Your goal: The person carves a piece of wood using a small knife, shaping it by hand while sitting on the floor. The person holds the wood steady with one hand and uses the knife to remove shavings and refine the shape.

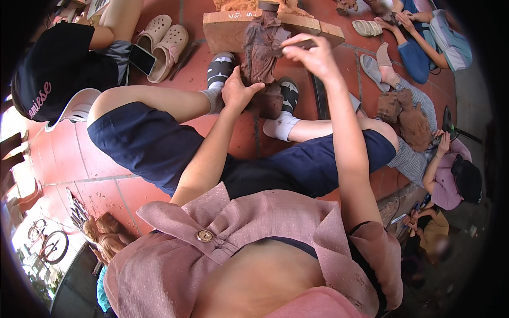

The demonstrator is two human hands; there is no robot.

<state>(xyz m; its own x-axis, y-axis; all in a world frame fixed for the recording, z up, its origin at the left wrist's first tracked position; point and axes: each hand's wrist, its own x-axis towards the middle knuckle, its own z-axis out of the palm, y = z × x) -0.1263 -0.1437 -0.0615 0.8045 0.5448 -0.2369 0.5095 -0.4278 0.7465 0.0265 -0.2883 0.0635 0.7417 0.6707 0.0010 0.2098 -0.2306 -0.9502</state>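
Note:
A reddish-brown carved figure statue (261, 45) with a flat-topped head stands between my feet, leaning slightly. My left hand (239, 91) is closed round its lower left side, the thumb lying across the front above the base. My right hand (314, 54) is at the statue's right side, fingers pinched on a slim dark piece that touches the carved robe. Whether that piece is a tool or a folded strip I cannot tell. Behind the statue lies a pale wooden block (225, 33).
Red tiles (114, 199) cover the floor. Beige clogs (168, 53) and a person in a black top (63, 69) are at the left, with a phone (142, 60) nearby. At the right, a person in pink (450, 164) works by another brown carving (413, 124). A carved figure (106, 238) stands at lower left.

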